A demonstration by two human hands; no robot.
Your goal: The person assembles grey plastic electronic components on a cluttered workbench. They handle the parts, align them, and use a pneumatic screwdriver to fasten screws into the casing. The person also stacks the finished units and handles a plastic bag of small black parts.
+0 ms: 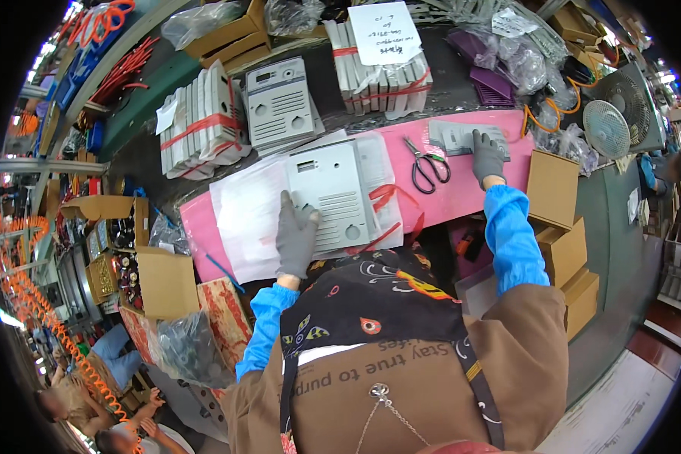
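Note:
My left hand [296,236], in a grey glove, grips the left edge of a light-grey front panel [339,189], its thumb over the face. The panel has slots, a small window and a round hole; it lies on white wrapping sheets [244,219] over a pink mat [424,200]. Out to the right, my gloved right hand [489,157] lies with fingers apart on small grey plates [452,138]. How many plates lie under it, I cannot tell. Scissors [425,166] with black handles rest between the hands, and red tape [397,204] trails beside the panel.
Behind the mat stand tied panel bundles [204,125] [382,76] and more loose panels [280,102]. Cardboard boxes [552,185] are stacked at right, near a fan [607,129]. An open carton [166,280] is at left. Other people sit at lower left.

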